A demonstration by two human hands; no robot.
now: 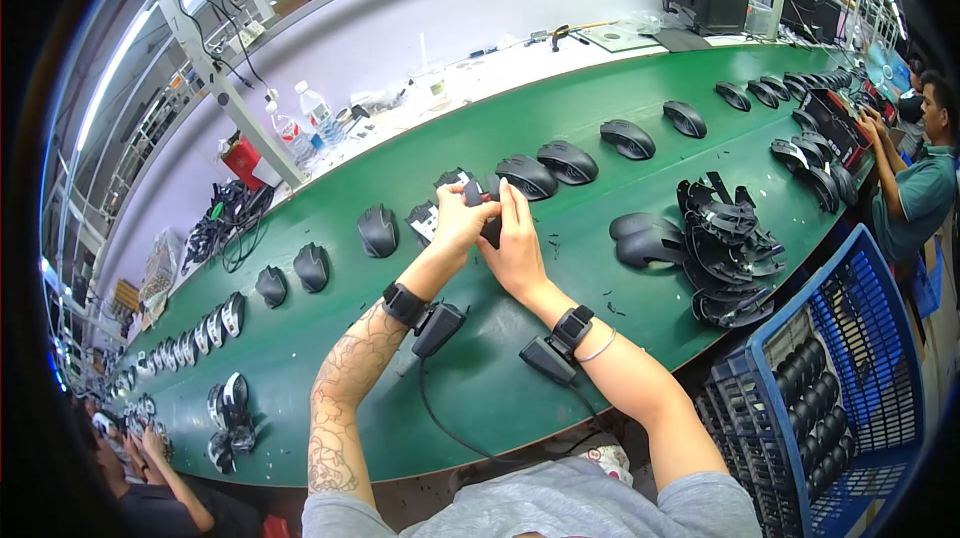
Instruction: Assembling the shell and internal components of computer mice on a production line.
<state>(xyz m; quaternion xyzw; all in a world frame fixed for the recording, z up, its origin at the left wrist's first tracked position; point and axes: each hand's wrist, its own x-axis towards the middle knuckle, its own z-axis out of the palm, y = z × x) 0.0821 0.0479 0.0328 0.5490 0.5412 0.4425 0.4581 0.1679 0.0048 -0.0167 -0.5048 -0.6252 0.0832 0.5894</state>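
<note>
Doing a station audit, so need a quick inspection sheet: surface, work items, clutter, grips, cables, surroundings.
Surface: green tabletop, small dark scraps scattered on it.
Work items: dark part in the left grip; black computer mice spaced along the tabletop; curved black shells piled at right.
Clutter: clear bottles and a cup on the white ledge behind.
Grips: left grip pinches the dark part; right grip close beside it, fingers extended, contact unclear.
Cables: tangled dark cables at back left; thin cables from the wrist devices.
Surroundings: blue crate holding dark parts at right; co-workers at both sides.
</note>
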